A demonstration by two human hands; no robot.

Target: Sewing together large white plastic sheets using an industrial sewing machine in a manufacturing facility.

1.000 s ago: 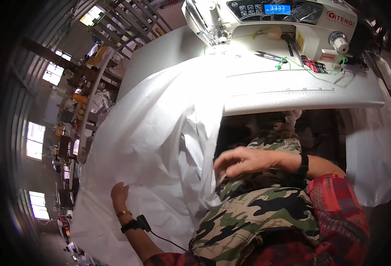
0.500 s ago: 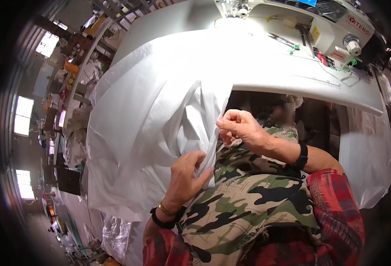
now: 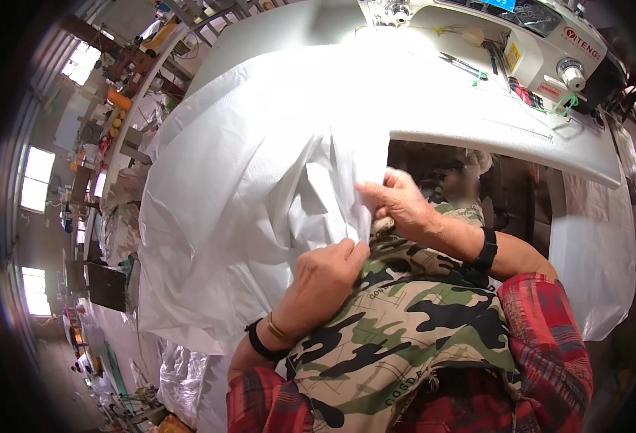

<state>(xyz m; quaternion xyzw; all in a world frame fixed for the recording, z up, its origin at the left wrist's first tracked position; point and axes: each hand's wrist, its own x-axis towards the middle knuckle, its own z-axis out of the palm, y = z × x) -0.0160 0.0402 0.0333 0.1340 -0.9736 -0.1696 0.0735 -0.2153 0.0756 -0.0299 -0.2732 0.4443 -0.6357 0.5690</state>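
Observation:
A large sheet of thin white fabric drapes from the sewing table down toward my lap, with crumpled folds near its right edge. My left hand is closed on that edge low down, its fingertips pinched together. Slightly higher, my right hand grips the same edge between thumb and fingers. The fabric's upper part lies on the table below the head of a white sewing machine, where bright lamp light washes out detail. What the fingertips hold beneath the cloth is hidden.
Tweezers and green thread lie on the sewing table beside the machine. More white sheeting hangs at the right. Clear crinkled plastic sits at the lower left. A camouflage apron covers my lap; cluttered shelving stands farther left.
My left hand has moved up and right, closing on the fabric edge. My right hand has shifted slightly right, and the edge between the hands now spreads wider to the right.

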